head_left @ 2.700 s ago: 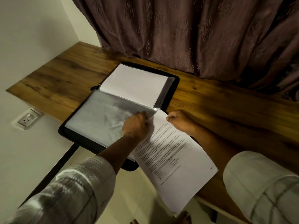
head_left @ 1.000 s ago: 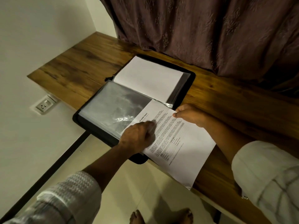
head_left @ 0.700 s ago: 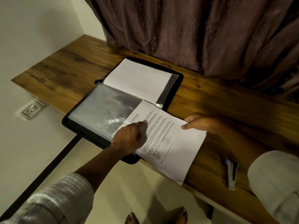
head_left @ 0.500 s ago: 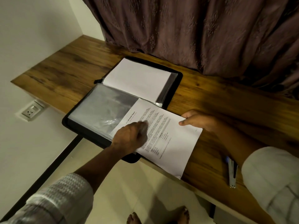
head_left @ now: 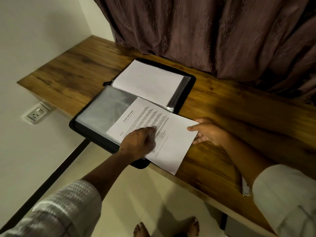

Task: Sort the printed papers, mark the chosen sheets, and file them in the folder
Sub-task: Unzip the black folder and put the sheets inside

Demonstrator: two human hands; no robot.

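A black zip folder [head_left: 192,86] lies open on the wooden desk [head_left: 239,117], its clear plastic sleeves facing up. The far sleeve holds a white sheet [head_left: 148,81]. A printed sheet [head_left: 171,134] headed "Sample Health Report" lies partly inside the near sleeve [head_left: 102,113], its right half sticking out over the desk. My left hand [head_left: 139,141] rests on the sheet's near-left part with curled, blurred fingers, gripping the sleeve's open edge. My right hand [head_left: 209,133] meets the sheet's right edge with straight fingers, thumb at the corner.
A small metal stapler [head_left: 245,189] lies near the desk's front edge, mostly hidden by my right sleeve. A dark curtain [head_left: 213,35] hangs behind the desk. A wall socket [head_left: 35,114] sits below the desk's left end. Bare feet [head_left: 191,226] stand on the floor.
The printed sheet has slid left, deeper into the near sleeve. My right hand followed its edge leftward, and my left hand stayed at the sleeve opening.
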